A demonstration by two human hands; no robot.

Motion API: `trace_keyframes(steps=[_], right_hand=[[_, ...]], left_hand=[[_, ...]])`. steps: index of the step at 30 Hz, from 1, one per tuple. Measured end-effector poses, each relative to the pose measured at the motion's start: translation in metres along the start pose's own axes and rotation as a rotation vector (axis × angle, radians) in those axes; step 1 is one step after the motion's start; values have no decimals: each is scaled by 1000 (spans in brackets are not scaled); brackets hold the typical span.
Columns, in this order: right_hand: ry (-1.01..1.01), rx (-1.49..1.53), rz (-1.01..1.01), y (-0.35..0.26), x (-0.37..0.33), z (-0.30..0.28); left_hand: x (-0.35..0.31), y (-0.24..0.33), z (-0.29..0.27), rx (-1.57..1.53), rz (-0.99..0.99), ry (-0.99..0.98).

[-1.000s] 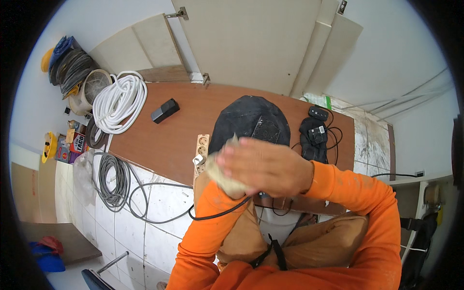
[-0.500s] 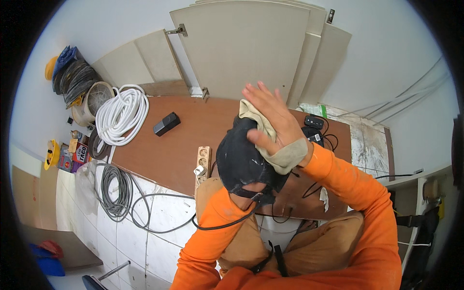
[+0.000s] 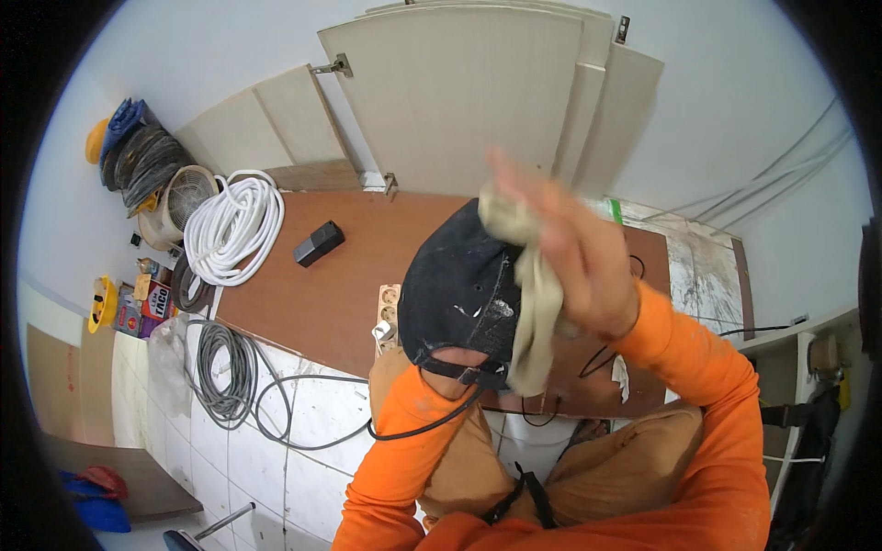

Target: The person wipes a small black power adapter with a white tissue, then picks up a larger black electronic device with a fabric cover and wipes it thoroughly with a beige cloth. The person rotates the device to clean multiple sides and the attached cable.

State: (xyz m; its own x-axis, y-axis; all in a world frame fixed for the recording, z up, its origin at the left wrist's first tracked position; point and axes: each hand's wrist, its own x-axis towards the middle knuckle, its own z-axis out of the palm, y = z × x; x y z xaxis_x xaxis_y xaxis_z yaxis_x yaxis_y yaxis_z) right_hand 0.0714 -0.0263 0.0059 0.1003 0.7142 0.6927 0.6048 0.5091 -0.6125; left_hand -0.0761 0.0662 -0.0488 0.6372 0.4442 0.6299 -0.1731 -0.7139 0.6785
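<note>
A black cap point(image 3: 459, 285) with white smudges is held up in front of me on my left hand point(image 3: 456, 355). That hand reaches inside it; its fingers are hidden, and skin shows only at the rear opening above the strap. Along the cap's right side hangs a wrinkled beige cloth point(image 3: 533, 312). My right hand point(image 3: 583, 262) has this cloth against its palm and is blurred by motion, its fingers pointing up and away from me. Just left of the cap, partly covered by it, a socket strip point(image 3: 390, 298) with a white plug lies on the brown board point(image 3: 266, 298).
Coiled white hose point(image 3: 234, 225) and grey cable point(image 3: 225, 372) lie at left. A small black case point(image 3: 319, 243) rests on the board. Cream panels point(image 3: 459, 101) lean against the far wall. A dark cable point(image 3: 423, 429) crosses my left sleeve. Shelving point(image 3: 781, 344) stands at right.
My right hand and the beige cloth have shifted right and slightly nearer. The cap has turned, showing more of its crown and white smudges.
</note>
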Motion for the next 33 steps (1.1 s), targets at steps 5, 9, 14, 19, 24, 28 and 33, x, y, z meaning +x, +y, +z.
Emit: trace_keyframes(steps=[5, 9, 14, 19, 24, 28, 33], right_hand=[[-28, -73, 329, 38, 12, 3], [-17, -410, -53, 27, 1, 15], [-276, -399, -242, -9, -33, 56], [-468, -92, -315, -15, -20, 31], [101, 107, 248, 2, 22, -10], [-69, -327, 29, 27, 16, 13], [-267, -312, -55, 41, 3, 15]], left_hand=[[17, 11, 13, 69, 140, 20], [12, 21, 7, 121, 15, 57], [-1, 12, -3, 68, -49, 57], [-9, 5, -17, -8, -80, 26], [-2, 5, -4, -41, -62, -45], [-11, 7, 2, -23, -72, -53], [-17, 0, 3, -94, -81, -101]])
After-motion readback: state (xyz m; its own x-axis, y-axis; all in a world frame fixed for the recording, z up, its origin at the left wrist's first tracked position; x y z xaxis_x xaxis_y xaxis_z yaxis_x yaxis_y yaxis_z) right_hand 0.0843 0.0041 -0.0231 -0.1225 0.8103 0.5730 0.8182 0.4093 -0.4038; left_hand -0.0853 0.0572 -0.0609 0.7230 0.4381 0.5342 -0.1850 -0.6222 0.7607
